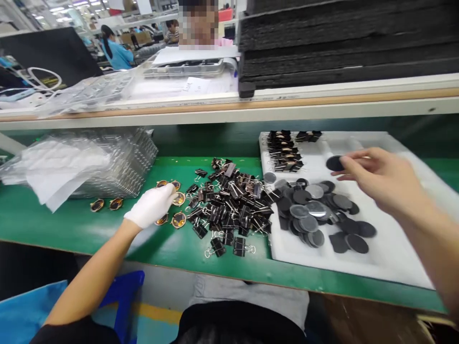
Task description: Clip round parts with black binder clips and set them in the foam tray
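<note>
My left hand [152, 206], in a white glove, is low over a cluster of round gold-rimmed watch faces [178, 220] on the green bench. Its fingers are together, and their tips are hidden among the pieces, so I cannot make out what they hold. My right hand [369, 172] is bare and pinches a black disc [334, 163] by its edge above the white foam tray [390, 229]. Below it in the tray lies a heap of black and clear discs [309, 210]. Between my hands a pile of black binder clips [233, 200] covers the bench.
Clipped pieces [285, 150] stand in a row at the tray's far left. Stacked clear plastic trays [118, 162] are at the bench's left, with two watch faces [106, 205] in front. A white shelf [215, 111] spans overhead, carrying black foam sheets [344, 43]. Other people sit beyond.
</note>
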Demonstrator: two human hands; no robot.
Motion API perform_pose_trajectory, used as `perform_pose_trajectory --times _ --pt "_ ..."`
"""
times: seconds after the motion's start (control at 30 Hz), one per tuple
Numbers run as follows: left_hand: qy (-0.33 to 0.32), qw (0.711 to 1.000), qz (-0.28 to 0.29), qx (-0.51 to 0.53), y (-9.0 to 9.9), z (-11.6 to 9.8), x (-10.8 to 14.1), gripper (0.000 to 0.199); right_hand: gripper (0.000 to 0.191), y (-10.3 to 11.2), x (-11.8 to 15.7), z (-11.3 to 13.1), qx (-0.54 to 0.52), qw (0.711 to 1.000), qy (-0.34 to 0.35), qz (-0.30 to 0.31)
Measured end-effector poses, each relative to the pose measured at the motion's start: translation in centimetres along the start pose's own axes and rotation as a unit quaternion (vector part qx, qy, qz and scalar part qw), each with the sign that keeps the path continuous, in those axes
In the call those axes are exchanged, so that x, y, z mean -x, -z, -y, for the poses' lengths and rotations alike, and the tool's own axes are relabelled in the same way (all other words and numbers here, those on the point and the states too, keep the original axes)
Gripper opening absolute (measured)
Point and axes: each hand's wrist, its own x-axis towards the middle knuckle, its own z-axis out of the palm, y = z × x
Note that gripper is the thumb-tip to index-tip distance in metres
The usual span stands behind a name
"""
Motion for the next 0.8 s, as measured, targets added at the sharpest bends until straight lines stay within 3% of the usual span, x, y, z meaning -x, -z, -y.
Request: perform_pose_trajectory --times 0.1,0.27,0.47,0.67,0.8 --pt "0.029 0.998 -0.003 0.056 -0.7 -0.2 -0.7 0.036 0.033 -0.8 2.2 1.2 -0.189 0.979 -0.031 0.077" --pt "0.003 0.993 0.034 0.113 -1.5 0.0 -1.8 0.04 0.058 -2.1 4.1 1.8 -0.286 0.939 -0.047 0.183" --pt "-0.044 0.993 0.037 0.106 -1.7 0.5 -2.3 0.03 0.053 -3.1 5.6 2.0 -0.283 0.934 -0.001 0.217" --pt "-0.059 0.998 0.024 0.01 -1.2 -0.3 -2.3 0.032 0.034 -3.5 8.4 3.4 -0.225 0.928 0.088 0.284" --pt "-0.099 0.994 0.007 0.034 -1.6 -0.4 -2.4 0.033 0.03 -4.0 9.1 3.6 -0.214 0.919 0.1 0.314"
